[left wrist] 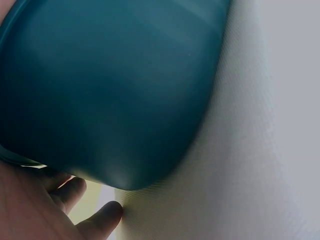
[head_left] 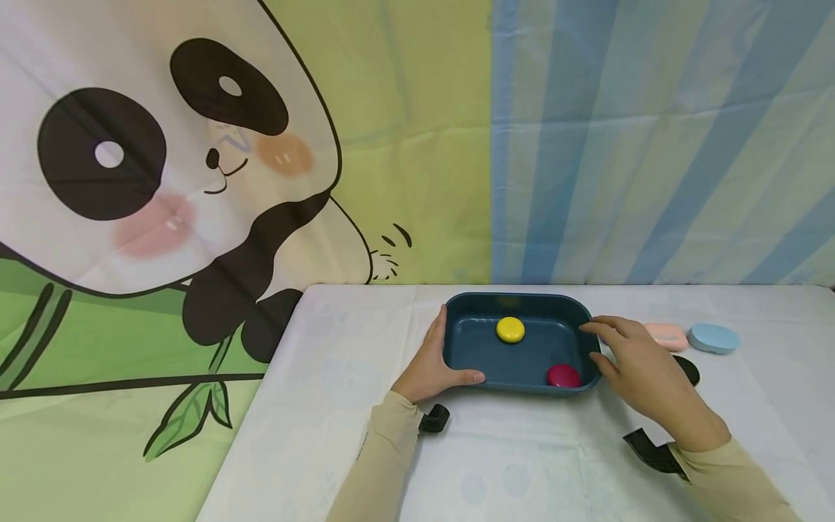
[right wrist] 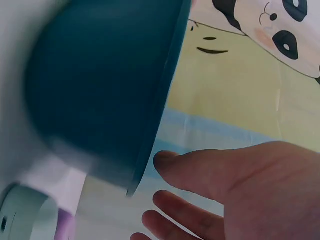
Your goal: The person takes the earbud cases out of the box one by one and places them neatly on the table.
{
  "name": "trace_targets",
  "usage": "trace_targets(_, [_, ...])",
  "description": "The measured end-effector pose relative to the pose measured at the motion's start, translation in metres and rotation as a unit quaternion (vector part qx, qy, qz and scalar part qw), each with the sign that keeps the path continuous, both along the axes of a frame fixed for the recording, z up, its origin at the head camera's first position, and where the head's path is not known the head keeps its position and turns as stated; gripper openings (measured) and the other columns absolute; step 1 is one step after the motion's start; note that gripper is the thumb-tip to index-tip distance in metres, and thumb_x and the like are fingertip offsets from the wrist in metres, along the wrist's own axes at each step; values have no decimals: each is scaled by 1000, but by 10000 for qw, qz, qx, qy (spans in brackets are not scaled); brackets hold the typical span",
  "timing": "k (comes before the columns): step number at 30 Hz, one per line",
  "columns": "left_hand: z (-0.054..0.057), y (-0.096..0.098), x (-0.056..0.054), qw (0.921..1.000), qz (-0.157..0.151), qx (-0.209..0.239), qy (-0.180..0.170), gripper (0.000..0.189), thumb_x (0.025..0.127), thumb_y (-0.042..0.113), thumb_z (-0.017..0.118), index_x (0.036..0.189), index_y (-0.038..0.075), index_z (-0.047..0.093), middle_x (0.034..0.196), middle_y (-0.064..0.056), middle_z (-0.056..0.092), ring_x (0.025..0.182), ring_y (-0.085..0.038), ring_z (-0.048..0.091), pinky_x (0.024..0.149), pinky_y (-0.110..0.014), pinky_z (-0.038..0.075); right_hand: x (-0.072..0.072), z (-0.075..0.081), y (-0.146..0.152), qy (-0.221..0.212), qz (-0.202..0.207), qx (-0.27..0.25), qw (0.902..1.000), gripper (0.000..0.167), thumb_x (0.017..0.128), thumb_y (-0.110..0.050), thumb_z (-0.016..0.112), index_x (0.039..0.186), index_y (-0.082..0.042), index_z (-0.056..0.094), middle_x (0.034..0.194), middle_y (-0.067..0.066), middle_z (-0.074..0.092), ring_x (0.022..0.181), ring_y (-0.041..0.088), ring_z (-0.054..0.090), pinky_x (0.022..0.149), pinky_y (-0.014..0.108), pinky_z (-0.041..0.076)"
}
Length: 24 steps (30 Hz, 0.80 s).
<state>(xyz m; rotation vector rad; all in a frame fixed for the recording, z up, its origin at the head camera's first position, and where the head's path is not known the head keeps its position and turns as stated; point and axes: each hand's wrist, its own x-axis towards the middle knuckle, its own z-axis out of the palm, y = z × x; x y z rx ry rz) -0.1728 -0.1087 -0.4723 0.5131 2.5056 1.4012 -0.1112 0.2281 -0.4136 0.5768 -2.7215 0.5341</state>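
A dark blue rectangular tray [head_left: 483, 362] with rounded corners rests on the table. Inside lie a smooth yellow round piece [head_left: 510, 330] towards the back and a red round one [head_left: 564, 375] at the front right corner. My left hand [head_left: 430, 366] holds the tray's left end, its thumb along the front rim. In the left wrist view the tray wall [left wrist: 115, 90] fills the upper left, fingers beside it. My right hand [head_left: 642, 373] is at the right end. The right wrist view shows its thumb apart from the rim, fingers loosely extended and holding nothing.
Right of the tray lie a pink case [head_left: 667, 336], a light blue oval case [head_left: 714, 338] and a black round thing [head_left: 688, 370], partly behind my right hand. A white cloth covers the table [head_left: 522, 464]. Behind it hangs a printed panda curtain [head_left: 411, 145].
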Motion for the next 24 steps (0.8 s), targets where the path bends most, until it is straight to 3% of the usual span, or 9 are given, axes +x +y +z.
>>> trace_targets(4, [0, 0, 0, 10000, -9, 23, 24, 136, 68, 66, 84, 160, 34, -11, 168, 9, -3, 153, -17, 2, 120, -52, 19, -5, 3, -12, -178, 53, 84, 9998, 45, 85, -4, 78, 127, 1, 63, 128, 25, 58, 114, 46, 56, 86, 59, 51])
trace_targets(15, [1, 0, 2, 10000, 23, -10, -20, 138, 68, 65, 85, 162, 27, -9, 168, 7, -3, 153, -18, 2, 120, -52, 19, -18, 0, -39, -489, 218, -48, 9986, 43, 88, -5, 76, 128, 1, 63, 130, 23, 58, 117, 43, 56, 90, 56, 52])
trace_targets(24, [1, 1, 1, 10000, 59, -34, -48, 135, 71, 57, 87, 162, 30, -9, 168, 6, -3, 153, -19, 3, 120, -52, 19, -28, -7, -59, -657, 123, 122, 9977, 46, 89, -9, 77, 132, -2, 62, 133, 22, 57, 121, 42, 54, 91, 55, 52])
